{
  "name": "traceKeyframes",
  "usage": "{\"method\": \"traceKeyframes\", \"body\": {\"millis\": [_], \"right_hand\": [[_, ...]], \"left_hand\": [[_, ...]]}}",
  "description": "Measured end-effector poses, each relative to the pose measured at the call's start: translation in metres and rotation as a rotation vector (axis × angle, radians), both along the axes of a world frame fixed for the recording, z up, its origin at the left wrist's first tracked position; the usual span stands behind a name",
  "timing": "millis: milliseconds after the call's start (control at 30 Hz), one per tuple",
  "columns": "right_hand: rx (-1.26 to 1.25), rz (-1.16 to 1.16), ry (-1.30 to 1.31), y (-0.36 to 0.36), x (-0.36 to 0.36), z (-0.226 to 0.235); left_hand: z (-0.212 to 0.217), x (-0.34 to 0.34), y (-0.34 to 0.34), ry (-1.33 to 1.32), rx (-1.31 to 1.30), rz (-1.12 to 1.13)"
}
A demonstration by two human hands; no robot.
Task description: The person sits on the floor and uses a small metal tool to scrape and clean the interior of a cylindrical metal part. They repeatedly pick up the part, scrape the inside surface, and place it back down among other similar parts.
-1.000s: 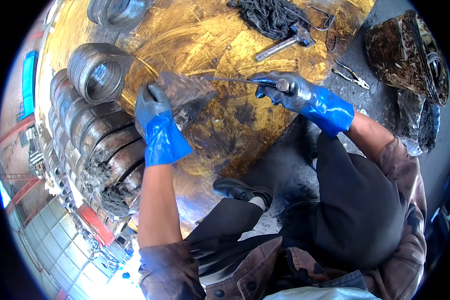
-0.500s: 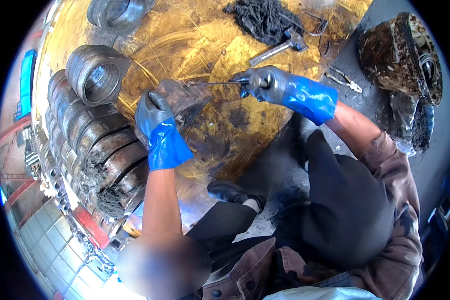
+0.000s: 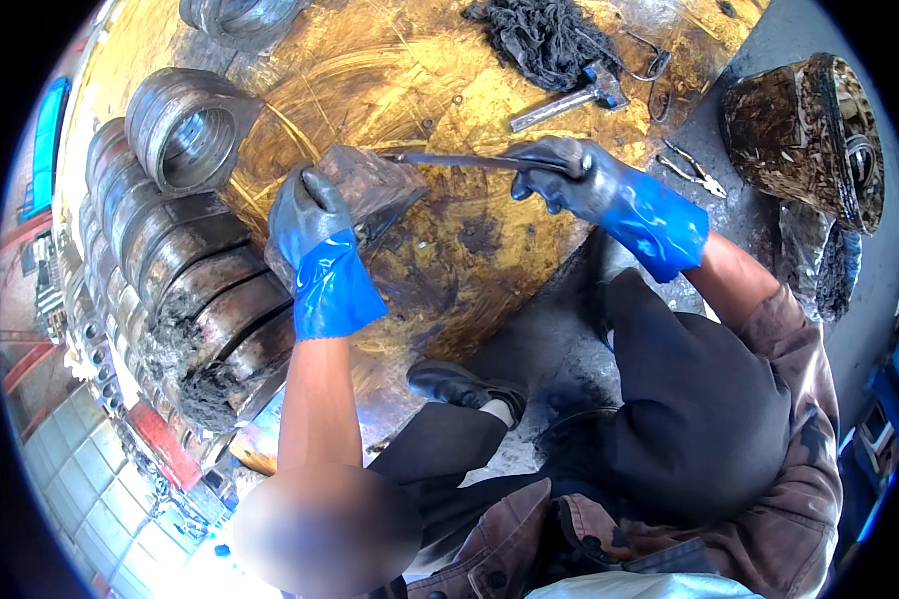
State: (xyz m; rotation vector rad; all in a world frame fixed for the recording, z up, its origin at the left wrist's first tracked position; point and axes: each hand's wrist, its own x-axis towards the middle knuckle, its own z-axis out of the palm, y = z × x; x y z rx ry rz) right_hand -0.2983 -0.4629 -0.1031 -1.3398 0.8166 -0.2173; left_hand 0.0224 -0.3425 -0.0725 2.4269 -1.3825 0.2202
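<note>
Rust-brown, an angular block (image 3: 372, 182) is being gripped at its left side by the left hand (image 3: 310, 212), while a slim bar (image 3: 459, 161), pointing left toward it, is being held by the right hand (image 3: 569, 178).

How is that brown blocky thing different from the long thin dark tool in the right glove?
The chunky brown metal block is thick and angular; the long dark metal tool is thin and straight. The block touches the gloved left hand; the gloved right hand grips the tool. Both look like metal.
</note>
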Motion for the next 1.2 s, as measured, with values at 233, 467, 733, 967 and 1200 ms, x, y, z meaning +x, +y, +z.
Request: {"method": "traceKeyframes", "body": {"millis": [233, 467, 733, 967, 1200], "right_hand": [[-0.24, 0.028, -0.197, 0.005, 0.027, -0.016], [-0.387, 0.229, -0.192, -0.009, 0.009, -0.002], [-0.373, 0.249, -0.243, -0.017, -0.008, 0.031], [-0.288, 0.23, -0.184, -0.018, 0.01, 0.005], [-0.273, 0.132, -0.231, -0.009, 0.031, -0.012]], "left_hand": [[0.007, -0.009, -0.002, -0.012, 0.047, 0.033], [0.0, -0.007, -0.006, -0.016, 0.008, 0.007], [-0.01, -0.001, 0.0, -0.012, -0.06, 0.003], [-0.005, -0.004, -0.005, -0.053, -0.073, -0.058], [-0.005, -0.014, -0.011, -0.04, -0.041, -0.025]]}}
